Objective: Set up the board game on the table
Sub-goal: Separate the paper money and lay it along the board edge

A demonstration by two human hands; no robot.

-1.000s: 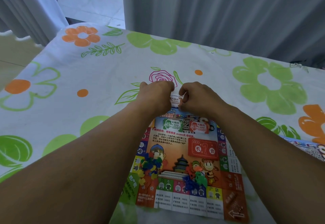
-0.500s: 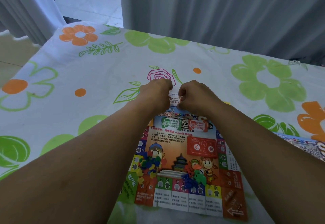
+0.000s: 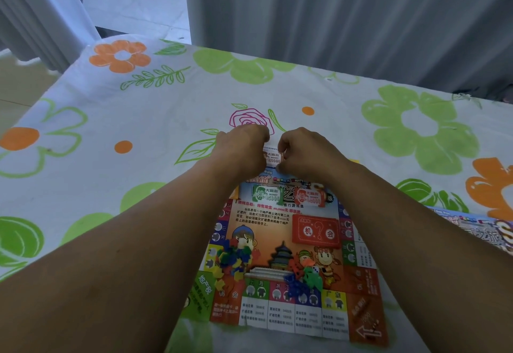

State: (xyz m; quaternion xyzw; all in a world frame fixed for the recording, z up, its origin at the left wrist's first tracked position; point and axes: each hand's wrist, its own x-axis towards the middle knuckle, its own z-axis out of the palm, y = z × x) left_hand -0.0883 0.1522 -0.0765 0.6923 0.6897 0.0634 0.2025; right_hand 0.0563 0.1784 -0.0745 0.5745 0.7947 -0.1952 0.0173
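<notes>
- Game board [image 3: 291, 244]: flat paper sheet, coloured squares round the edge, cartoon figures and a temple drawing in the middle; lies on the flowered tablecloth [image 3: 138, 119] near the front edge.
- Left hand [image 3: 241, 150] and right hand [image 3: 308, 153]: close together just beyond the board's far edge, both pinched on one red-and-white play-money slip [image 3: 273, 156]; forearms reach out over the board.
- On board: two money stacks, green [image 3: 267, 195] and red [image 3: 308, 197]; one red chance-card deck [image 3: 316, 231]; two heaps of small plastic pieces [image 3: 236, 261], number not countable.
</notes>
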